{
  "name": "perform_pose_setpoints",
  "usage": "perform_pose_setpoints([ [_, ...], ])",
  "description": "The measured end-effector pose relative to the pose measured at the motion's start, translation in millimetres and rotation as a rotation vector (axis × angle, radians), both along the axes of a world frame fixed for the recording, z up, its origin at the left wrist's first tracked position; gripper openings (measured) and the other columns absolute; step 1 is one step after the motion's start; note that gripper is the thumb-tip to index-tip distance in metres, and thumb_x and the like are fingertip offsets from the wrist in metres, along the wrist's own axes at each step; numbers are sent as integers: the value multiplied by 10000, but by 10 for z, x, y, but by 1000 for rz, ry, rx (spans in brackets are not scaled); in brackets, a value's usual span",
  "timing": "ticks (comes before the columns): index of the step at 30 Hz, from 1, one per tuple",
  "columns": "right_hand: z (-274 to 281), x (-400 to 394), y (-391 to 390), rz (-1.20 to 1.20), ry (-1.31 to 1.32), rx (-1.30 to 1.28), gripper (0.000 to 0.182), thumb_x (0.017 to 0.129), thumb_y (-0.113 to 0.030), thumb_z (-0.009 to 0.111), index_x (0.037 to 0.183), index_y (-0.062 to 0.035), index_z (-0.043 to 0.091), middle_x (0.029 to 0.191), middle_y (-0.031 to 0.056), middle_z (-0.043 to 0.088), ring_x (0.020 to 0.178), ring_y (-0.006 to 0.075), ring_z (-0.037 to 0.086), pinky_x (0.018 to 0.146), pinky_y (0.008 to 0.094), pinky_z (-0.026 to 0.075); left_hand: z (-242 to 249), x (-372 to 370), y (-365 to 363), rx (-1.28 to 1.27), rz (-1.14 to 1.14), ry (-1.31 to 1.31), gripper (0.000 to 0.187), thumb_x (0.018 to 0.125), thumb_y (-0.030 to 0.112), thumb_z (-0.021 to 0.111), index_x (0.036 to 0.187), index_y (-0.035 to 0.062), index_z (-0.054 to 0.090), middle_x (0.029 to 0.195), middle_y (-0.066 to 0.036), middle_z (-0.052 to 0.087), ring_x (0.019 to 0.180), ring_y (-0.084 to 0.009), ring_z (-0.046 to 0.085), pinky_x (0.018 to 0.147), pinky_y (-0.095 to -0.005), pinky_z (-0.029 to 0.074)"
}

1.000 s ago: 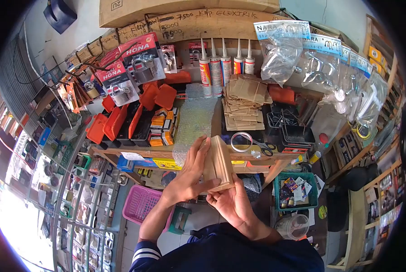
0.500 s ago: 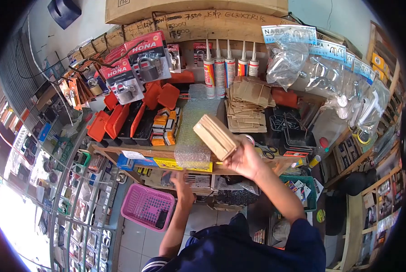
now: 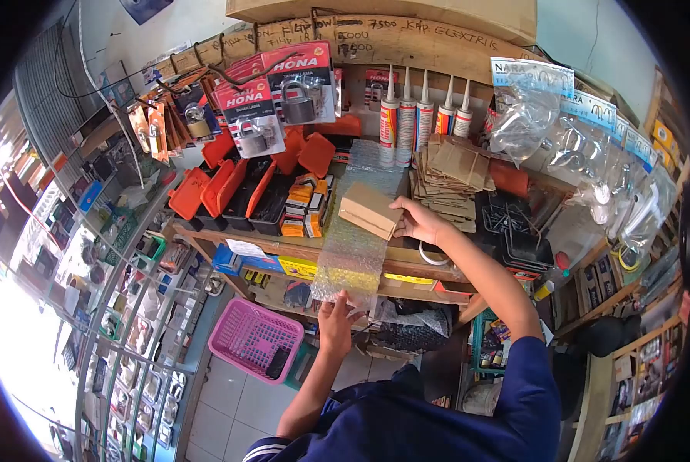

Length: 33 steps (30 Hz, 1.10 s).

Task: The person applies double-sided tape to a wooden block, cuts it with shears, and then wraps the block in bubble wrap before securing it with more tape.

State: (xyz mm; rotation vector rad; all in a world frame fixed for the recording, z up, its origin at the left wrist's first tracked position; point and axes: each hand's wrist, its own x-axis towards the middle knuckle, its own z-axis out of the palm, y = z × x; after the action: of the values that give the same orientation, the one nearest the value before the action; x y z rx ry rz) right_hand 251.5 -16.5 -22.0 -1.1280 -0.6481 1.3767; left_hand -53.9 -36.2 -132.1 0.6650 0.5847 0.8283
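A brown cardboard box (image 3: pixel 370 210) lies tilted over the strip of bubble wrap (image 3: pixel 350 258) on the wooden shelf. My right hand (image 3: pixel 420 221) grips the box at its right end, fingers on its top edge and side. Lower down, my left hand (image 3: pixel 337 322) pinches the near end of the bubble wrap, which hangs over the shelf's front edge. A white tape roll (image 3: pixel 433 254) sits beside my right wrist. Small orange and black boxes (image 3: pixel 305 206) stand left of the wrap, and flattened cardboard pieces (image 3: pixel 451 181) are stacked to its right.
Orange-lidded black bins (image 3: pixel 241 192) stand at the shelf's left. Sealant tubes (image 3: pixel 406 123) rise at the back, between hanging padlock packs (image 3: pixel 251 123) and bagged bulbs (image 3: pixel 526 115). Black trays (image 3: pixel 522 250) are at the right. A pink basket (image 3: pixel 256 339) is below left.
My right hand has lowered the box onto the bubble wrap and turned it flatter. My left hand has reached the wrap's near end and taken hold of it. The view has shifted slightly.
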Motion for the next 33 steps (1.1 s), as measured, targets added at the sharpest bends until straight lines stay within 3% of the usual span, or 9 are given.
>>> perform_pose_setpoints([
  [2,41,-34,3,22,-55,-25,275,904,-267,667,1092,-76,604,900,84,717,746,171,706,671,309,570,103,-19,-72,22,23,48,191,1019,263,632,1091,90,592,960,-40,651,884,-205,689,718,-368,583],
  [5,94,-94,14,11,-140,-17,265,897,-282,687,1058,-91,599,874,57,684,743,155,684,643,298,566,144,-10,-110,2,37,47,171,1013,238,649,1013,82,577,932,-48,656,847,-181,684,678,-361,589],
  [11,55,-154,19,30,-562,67,289,890,-330,716,983,-91,581,843,2,583,744,95,596,601,256,538,253,-5,-155,15,54,49,187,1009,233,651,1021,66,568,938,-70,655,837,-192,688,665,-355,591],
  [18,77,-189,-32,12,-668,110,305,881,-318,746,976,-80,581,845,-6,598,753,77,582,577,244,507,337,-7,-185,24,36,66,199,1012,230,645,1044,52,563,950,-72,650,844,-195,687,669,-357,593],
  [21,72,-238,-60,45,-704,185,313,877,-304,758,973,-63,584,858,0,613,761,79,570,623,247,483,315,-7,-186,16,24,77,161,1025,199,603,1078,57,549,979,-69,647,833,-200,695,635,-341,589],
  [26,19,-326,-70,45,-1106,495,379,837,-279,781,1027,-7,598,891,88,654,858,151,609,793,308,474,374,-25,-220,0,30,58,177,1022,206,597,1065,45,536,966,-83,645,808,-181,689,582,-304,575],
  [33,191,-496,-267,64,-1310,534,416,806,-285,792,1045,0,603,1045,149,669,1001,290,663,865,377,501,428,-12,-270,10,73,86,201,1028,224,582,1074,34,533,931,-87,658,760,-186,693,555,-295,560],
])
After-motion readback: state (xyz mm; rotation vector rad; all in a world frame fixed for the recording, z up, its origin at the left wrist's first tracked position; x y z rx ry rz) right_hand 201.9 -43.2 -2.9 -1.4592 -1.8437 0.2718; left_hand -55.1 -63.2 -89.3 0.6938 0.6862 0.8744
